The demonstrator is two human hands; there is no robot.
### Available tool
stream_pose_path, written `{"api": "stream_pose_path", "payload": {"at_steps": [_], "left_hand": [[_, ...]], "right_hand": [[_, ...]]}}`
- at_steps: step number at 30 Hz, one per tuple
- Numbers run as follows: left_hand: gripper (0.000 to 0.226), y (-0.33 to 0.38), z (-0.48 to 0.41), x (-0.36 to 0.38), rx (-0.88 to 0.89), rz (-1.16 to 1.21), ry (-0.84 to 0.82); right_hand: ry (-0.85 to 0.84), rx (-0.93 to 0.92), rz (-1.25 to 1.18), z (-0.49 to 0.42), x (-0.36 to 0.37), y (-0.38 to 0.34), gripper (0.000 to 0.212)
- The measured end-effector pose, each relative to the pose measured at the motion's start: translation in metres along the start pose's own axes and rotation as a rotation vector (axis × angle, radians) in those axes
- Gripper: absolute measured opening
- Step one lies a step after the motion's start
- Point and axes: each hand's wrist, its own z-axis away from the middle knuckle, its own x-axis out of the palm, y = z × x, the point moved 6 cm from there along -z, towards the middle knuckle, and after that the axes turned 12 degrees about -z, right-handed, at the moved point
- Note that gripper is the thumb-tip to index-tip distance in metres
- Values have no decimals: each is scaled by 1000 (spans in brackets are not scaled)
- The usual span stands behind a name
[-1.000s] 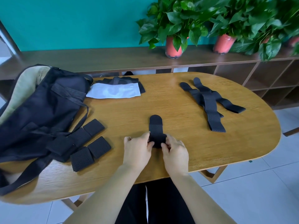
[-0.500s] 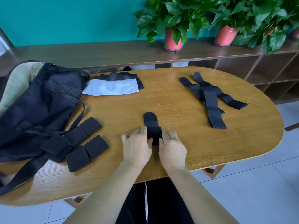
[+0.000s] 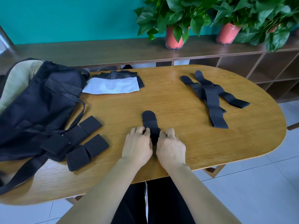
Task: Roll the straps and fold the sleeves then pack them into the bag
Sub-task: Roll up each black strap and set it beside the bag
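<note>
Strap [image 3: 149,122]: near end hidden.
I saw left hand [image 3: 137,144] and right hand [image 3: 170,145] pinching it between curled fingers, covering its rolled part; the rounded tip lay flat on the table [image 3: 178,110] beyond them.

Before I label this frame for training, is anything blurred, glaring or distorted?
In the head view, wide-angle distortion bows the table edge; soft sheen on its far side; top-right plants smeared; left hand, right hand and strap sharp.
</note>
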Motion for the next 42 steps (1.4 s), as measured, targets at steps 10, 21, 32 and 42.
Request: {"api": "stream_pose_path", "payload": {"at_steps": [10,21,32,42], "left_hand": [[49,-4,10,-8,173,-21,-34],[11,-15,7,-12,61,239,-12],[38,-23,-12,1,-207,406,48],[46,-24,-20,-2,-265,342,34]], "right_hand": [[-184,-248,-260,20,-8,9,47],[-212,123,-600,5,-6,18,45],[-195,220,-511,-28,12,19,13],[-242,255,-302,-39,18,17,27]]}}
